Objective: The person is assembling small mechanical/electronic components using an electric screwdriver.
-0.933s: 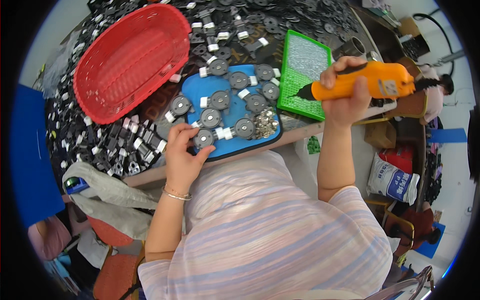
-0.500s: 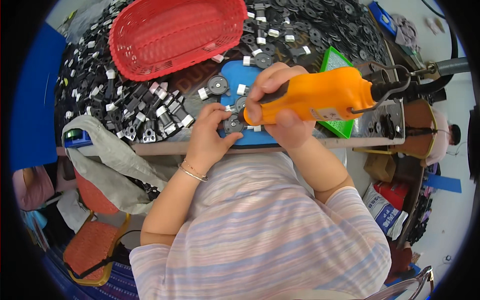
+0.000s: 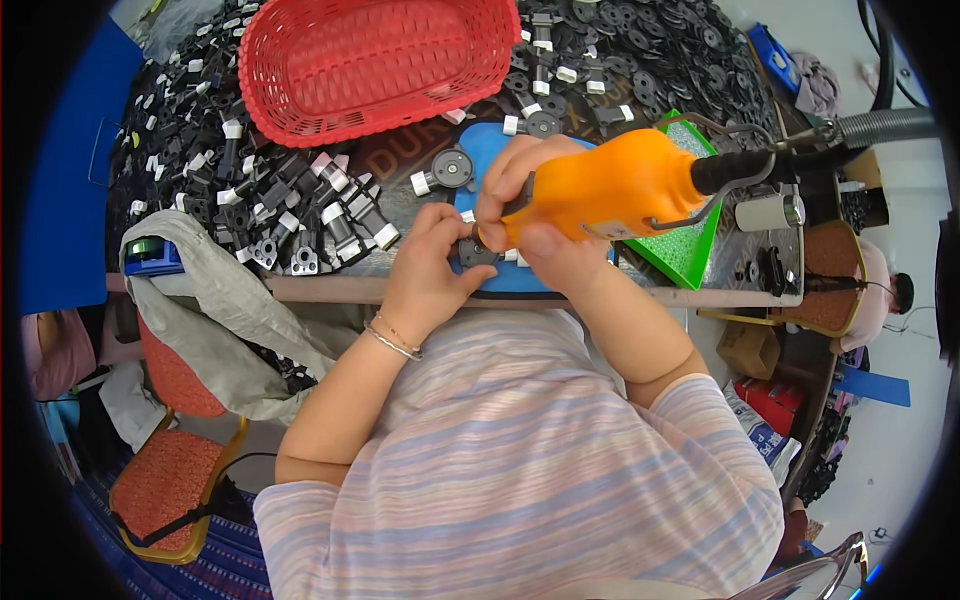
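My left hand [image 3: 428, 265] pinches a round dark grey part [image 3: 477, 256] between thumb and fingers, holding it on a blue mat [image 3: 515, 287]. An orange power screwdriver [image 3: 610, 188] is in the grip of my right hand [image 3: 572, 272], lying nearly level. Its nose points left at the round part; whether the tip touches it is hidden by the fingers. Just beyond my left hand rests a similar round part [image 3: 453, 168] with a white end. White ends of other parts peek out beneath the screwdriver, mostly covered.
A red plastic basket [image 3: 380, 75] stands at the far side. Heaped black and white parts [image 3: 340, 225] cover the left of the table, dark discs [image 3: 690, 60] the far right. A green tray [image 3: 690, 255] lies right of the screwdriver, whose cable hangs from a metal spring [image 3: 885, 126].
The view has shifted slightly. The screwdriver has moved a little left over the part, and my right hand now covers a neighbouring disc. My left hand keeps its hold.
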